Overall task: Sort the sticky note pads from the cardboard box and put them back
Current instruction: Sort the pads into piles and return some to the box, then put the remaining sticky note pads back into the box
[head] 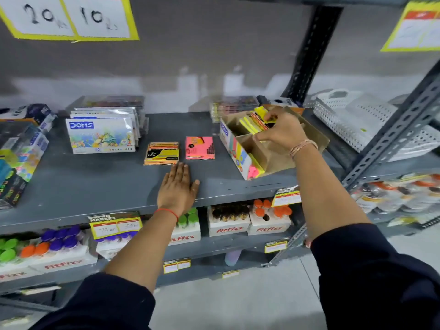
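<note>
A cardboard box (240, 153) with dividers lies on the grey shelf (95, 184) at the right, holding yellow, orange and pink sticky note pads. My right hand (282, 131) reaches into its far compartment and grips a yellow pad (262, 113) there. On the shelf left of the box sit a stack of orange and yellow pads (162, 153) and a stack of pink pads (200, 148). My left hand (177, 186) rests flat on the shelf just in front of these stacks, fingers apart, holding nothing.
DOMS colour sets (101, 135) stand at the shelf's left, more packs behind. White plastic baskets (357, 120) fill the neighbouring rack to the right. A slotted steel upright (392, 129) rises beside the box. Fitfizz bottle cartons (228, 225) sit on the lower shelf.
</note>
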`<control>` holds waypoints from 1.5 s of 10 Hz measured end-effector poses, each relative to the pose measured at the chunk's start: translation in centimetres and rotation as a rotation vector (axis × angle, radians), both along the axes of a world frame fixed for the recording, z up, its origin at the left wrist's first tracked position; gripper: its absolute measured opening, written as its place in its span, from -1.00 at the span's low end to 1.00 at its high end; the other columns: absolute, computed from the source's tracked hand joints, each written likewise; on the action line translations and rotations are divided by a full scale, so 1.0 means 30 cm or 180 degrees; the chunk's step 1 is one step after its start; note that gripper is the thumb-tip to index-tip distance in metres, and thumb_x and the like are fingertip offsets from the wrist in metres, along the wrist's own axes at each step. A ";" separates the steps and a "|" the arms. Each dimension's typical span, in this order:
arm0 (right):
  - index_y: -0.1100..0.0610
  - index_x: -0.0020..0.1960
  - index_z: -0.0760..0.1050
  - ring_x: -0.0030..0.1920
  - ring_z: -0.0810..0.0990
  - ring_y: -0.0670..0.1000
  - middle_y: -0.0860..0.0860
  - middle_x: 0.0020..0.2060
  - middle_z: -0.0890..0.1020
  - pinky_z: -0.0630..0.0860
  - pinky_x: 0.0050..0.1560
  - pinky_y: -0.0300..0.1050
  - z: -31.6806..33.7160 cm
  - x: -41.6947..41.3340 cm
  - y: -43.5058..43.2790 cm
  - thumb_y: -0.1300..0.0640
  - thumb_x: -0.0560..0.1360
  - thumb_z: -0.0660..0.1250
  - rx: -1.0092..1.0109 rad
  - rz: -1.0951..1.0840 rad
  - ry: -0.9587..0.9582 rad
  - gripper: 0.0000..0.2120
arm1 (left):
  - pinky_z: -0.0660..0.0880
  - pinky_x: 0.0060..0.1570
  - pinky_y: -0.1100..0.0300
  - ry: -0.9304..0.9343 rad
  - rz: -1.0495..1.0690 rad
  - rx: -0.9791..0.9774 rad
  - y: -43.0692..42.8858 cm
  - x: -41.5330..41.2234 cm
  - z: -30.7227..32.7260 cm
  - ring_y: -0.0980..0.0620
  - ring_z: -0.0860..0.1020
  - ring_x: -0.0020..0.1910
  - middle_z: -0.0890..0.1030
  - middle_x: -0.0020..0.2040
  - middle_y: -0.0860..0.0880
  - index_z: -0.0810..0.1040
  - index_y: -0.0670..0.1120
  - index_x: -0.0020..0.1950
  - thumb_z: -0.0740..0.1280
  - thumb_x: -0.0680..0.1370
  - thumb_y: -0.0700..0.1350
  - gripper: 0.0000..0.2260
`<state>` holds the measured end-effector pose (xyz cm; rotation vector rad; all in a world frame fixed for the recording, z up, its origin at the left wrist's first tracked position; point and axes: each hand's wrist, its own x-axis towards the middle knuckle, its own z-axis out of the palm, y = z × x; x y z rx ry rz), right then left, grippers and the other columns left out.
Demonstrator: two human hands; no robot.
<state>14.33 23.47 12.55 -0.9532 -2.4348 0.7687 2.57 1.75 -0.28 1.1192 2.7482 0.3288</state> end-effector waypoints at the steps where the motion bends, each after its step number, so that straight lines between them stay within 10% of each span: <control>1: 0.26 0.10 0.48 0.11 0.53 0.15 0.10 -0.02 0.55 0.40 -0.08 -0.14 -0.062 0.045 0.078 0.15 0.23 0.54 -0.0219 -0.0482 -0.0075 -0.50 | -0.11 0.54 0.08 0.0124 0.0016 0.0033 0.005 -0.006 -0.011 -0.06 -0.07 0.55 -0.02 0.56 -0.14 -0.04 -0.19 0.51 -0.06 0.62 0.06 -0.46; 3: 0.22 0.13 0.45 0.15 0.54 0.15 0.14 0.06 0.60 0.45 0.15 -0.04 -0.167 0.049 0.093 0.04 0.24 0.50 -0.0324 -0.0828 -0.0386 -0.46 | -0.12 0.54 0.06 0.0141 -0.0007 -0.0021 0.001 -0.010 -0.012 -0.06 -0.08 0.55 -0.03 0.56 -0.14 -0.05 -0.19 0.51 -0.06 0.62 0.05 -0.47; 6: 0.15 -0.11 0.38 -0.16 0.50 0.09 0.07 -0.25 0.52 0.38 -0.19 -0.15 -0.208 0.030 0.055 0.04 0.26 0.45 -0.0637 -0.0733 -0.0444 -0.66 | -0.15 0.54 0.08 0.0156 -0.0016 -0.0091 -0.001 -0.007 -0.004 -0.05 -0.11 0.55 -0.05 0.56 -0.13 -0.07 -0.19 0.51 -0.08 0.62 0.05 -0.47; 8: 0.20 0.09 0.48 0.08 0.56 0.24 0.19 0.00 0.62 0.56 0.10 0.06 -0.261 0.021 0.032 0.05 0.24 0.42 -0.0500 -0.0892 -0.0973 -0.53 | -0.15 0.54 0.09 0.0159 -0.0007 -0.0140 0.000 -0.007 -0.003 -0.04 -0.11 0.55 -0.06 0.57 -0.13 -0.08 -0.18 0.51 -0.09 0.62 0.05 -0.47; 12: 0.31 0.02 0.56 0.07 0.59 0.26 0.28 0.00 0.64 0.52 0.06 0.03 -0.167 0.030 0.022 0.18 0.54 0.14 0.0348 -0.1092 -0.0750 -0.73 | -0.17 0.52 0.11 -0.0063 0.0074 -0.0043 -0.009 -0.004 0.022 -0.03 -0.12 0.55 -0.06 0.57 -0.11 -0.07 -0.18 0.52 -0.09 0.63 0.01 -0.50; 13: 0.31 0.04 0.56 0.10 0.58 0.26 0.28 0.04 0.64 0.52 0.08 0.04 -0.055 -0.032 -0.031 0.20 0.50 0.23 0.0786 -0.0695 0.0063 -0.77 | -0.11 0.52 0.10 -0.0092 0.0193 0.0131 -0.020 -0.009 0.030 -0.05 -0.05 0.55 0.01 0.56 -0.13 0.00 -0.19 0.51 -0.06 0.63 -0.01 -0.51; 15: 0.12 0.53 -0.06 0.55 -0.03 0.06 0.03 0.56 -0.07 0.07 0.52 0.07 0.005 -0.281 -0.171 -0.02 0.42 0.41 0.1102 0.1724 -0.1733 -0.12 | -0.09 0.52 0.08 -0.0023 0.0325 0.0071 -0.054 -0.017 0.025 -0.08 -0.05 0.55 -0.01 0.56 -0.16 -0.05 -0.21 0.51 -0.07 0.63 -0.04 -0.51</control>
